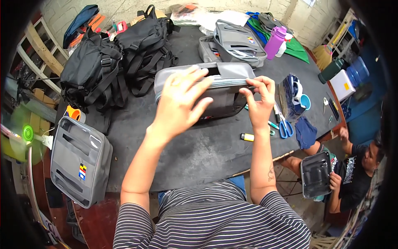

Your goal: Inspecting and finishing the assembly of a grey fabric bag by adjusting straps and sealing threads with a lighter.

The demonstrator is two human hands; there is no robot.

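Observation:
A grey bag [226, 72] with a dark front panel lies on the black table [199, 153] straight ahead of me. My left hand [180, 101] rests flat on its front with the fingers spread. My right hand [260, 99] pinches the bag's zipper edge at the right end. A yellow lighter [247, 137] lies on the table just below my right wrist, and blue-handled scissors [284, 124] lie to its right.
Another grey bag [78, 159] lies at the table's left edge; a third grey bag [236, 43] lies open behind. Two black backpacks [120, 58] stand at back left. A purple bottle [275, 41] and blue cup [304, 101] are at right. A seated person [352, 170] holds a dark panel.

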